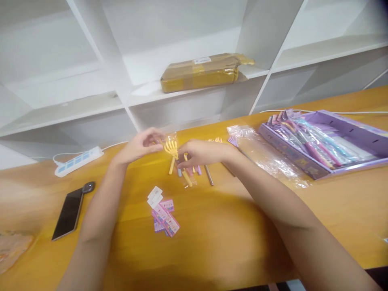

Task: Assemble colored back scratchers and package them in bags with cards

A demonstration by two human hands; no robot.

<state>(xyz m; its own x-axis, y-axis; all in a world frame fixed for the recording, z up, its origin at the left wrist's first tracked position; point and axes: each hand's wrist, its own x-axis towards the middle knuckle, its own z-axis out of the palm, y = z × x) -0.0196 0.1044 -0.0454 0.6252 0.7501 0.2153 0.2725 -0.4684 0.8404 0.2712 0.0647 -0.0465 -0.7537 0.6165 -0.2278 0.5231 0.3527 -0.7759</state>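
Yellow scratcher (pixel 171 149) seemingly pinched below its head by right hand (pixel 201 153), presumably so the prongs are left exposed; left hand (pixel 142 146) held beside it, thumb and fingers apart. Position: over worktop (pixel 218 234), toward back edge. Cards (pixel 166 219) set nearer front edge.

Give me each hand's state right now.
Left hand: open, curled, beside the yellow claw-headed stick; contact unclear.
Right hand: closed, apparently holding that stick.

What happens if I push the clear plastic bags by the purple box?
The clear plastic bags would probably crumple, because they look thin and wrinkled. They're likely light, lying so flat. Their shiny surface might slide easily.
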